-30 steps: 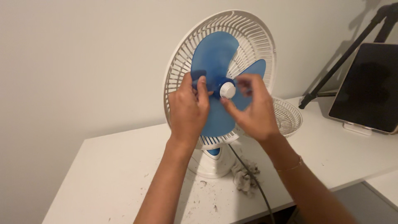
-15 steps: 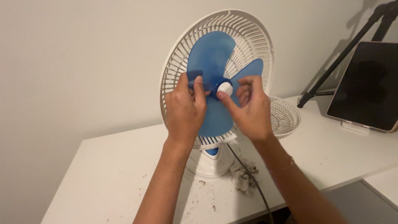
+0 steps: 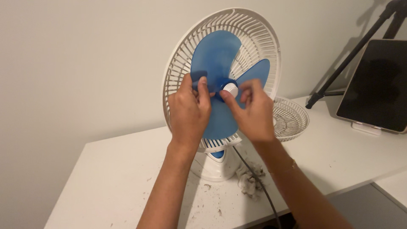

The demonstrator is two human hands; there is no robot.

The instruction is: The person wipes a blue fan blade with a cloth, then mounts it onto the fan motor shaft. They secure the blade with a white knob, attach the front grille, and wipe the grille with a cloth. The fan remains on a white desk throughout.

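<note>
— Where's the blue fan blade (image 3: 214,55)?
— On the white fan, upright on the counter (image 3: 114,178). The left hand (image 3: 188,111) pinches its edge.
— And the right hand (image 3: 251,112)?
— Fingertips closed around the white hub cap (image 3: 231,89).

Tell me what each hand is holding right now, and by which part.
Left hand grips the blue fan blade near its hub. Right hand pinches the white centre cap with its fingertips.

One fan (image 3: 220,68), two grilles, three blue blades, two hands, one tablet (image 3: 375,85).
</note>
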